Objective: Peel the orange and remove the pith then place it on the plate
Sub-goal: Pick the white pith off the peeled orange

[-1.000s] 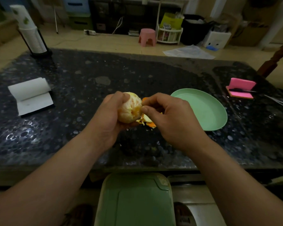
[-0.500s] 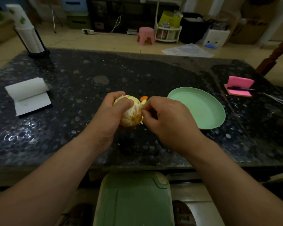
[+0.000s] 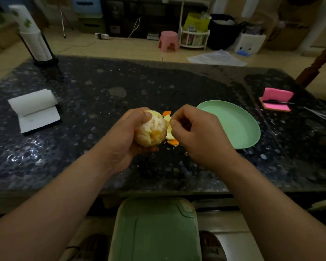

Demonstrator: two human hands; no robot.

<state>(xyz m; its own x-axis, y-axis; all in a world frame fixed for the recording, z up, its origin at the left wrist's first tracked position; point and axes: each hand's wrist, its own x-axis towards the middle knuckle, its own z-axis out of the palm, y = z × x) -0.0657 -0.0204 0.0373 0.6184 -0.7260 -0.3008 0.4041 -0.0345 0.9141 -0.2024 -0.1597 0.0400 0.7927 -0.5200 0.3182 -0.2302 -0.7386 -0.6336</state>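
My left hand (image 3: 122,140) grips a mostly peeled orange (image 3: 151,131), pale with white pith and an orange patch facing me. My right hand (image 3: 198,136) is just right of the fruit, its thumb and fingers curled together and pinching at the peel (image 3: 169,132). That peel, orange outside and white inside, hangs between the fruit and my right hand; whether it is still attached is hidden. A light green plate (image 3: 233,123) lies on the dark speckled table (image 3: 102,110) right of my right hand, with nothing on it.
An open white notepad (image 3: 34,110) lies at the table's left. A stack of paper cups in a stand (image 3: 32,36) is at the far left corner. A pink sticky-note pad with a pen (image 3: 277,101) sits far right. A green bin lid (image 3: 154,230) is below the near edge.
My left hand has turned the orange and lifted it slightly. My right hand shifted a little away from the fruit, and more loose peel shows between the two hands.
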